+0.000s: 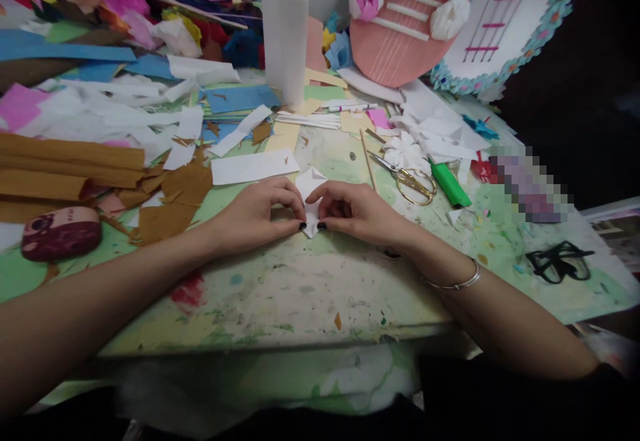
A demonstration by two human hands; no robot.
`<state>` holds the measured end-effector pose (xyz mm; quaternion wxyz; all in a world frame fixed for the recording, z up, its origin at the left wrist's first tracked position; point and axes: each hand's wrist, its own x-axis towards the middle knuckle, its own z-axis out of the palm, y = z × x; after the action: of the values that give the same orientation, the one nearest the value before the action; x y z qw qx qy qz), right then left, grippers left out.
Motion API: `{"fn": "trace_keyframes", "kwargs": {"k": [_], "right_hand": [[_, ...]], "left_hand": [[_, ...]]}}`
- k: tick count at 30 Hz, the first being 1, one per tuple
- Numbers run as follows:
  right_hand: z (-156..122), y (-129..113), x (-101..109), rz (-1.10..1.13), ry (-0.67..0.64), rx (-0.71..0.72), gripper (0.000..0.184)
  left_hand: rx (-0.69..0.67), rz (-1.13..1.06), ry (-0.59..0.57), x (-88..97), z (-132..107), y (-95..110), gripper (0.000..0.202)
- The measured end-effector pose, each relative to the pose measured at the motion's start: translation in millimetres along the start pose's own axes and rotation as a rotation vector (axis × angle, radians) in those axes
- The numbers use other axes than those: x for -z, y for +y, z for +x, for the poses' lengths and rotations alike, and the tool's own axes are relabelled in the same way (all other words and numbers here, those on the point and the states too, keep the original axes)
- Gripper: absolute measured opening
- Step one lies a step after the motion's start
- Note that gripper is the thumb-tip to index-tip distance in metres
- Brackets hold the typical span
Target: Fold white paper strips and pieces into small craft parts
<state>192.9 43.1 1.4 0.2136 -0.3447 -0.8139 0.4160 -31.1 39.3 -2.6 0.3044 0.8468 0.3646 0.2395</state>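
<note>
A small folded piece of white paper [311, 191] lies on the paint-stained table [310, 287] in front of me. My left hand [260, 213] pinches its left side with curled fingers. My right hand [350, 211] pinches its right side, thumb pressed down near the lower tip. Both hands rest on the tabletop, close together, with dark-painted nails. A silver bangle [457, 281] sits on my right wrist.
Gold-handled scissors [413, 181], a green marker [450, 184], a wooden stick [367, 159] and a white paper flower [405, 151] lie to the right. Black glasses [557, 261] sit far right. Brown paper strips [70, 167], coloured scraps and a white roll [287, 44] crowd the left and back.
</note>
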Motion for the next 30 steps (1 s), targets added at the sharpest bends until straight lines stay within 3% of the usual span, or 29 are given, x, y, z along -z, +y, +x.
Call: {"fn": "trace_keyframes", "kwargs": {"k": [12,19,24,30], "right_hand": [[0,-3,-2,0.035,0.001,-0.017,0.032],[0,-2,-4,0.029,0.024,-0.020,0.027],[-3,0,-2,0.067,0.009,-0.013,0.026],[-3,-1,2,0.159,-0.032,-0.051,0.024]], "left_hand": [[-0.012,0.086,-0.006,-0.9,1,4,0.012],[-0.176,0.210,0.072,-6.6,-6,3,0.013],[-0.391,0.460,0.087,-8.6,-18,13,0.018],[-0.406,0.745,0.001,-11.9,-38,26,0.028]]}}
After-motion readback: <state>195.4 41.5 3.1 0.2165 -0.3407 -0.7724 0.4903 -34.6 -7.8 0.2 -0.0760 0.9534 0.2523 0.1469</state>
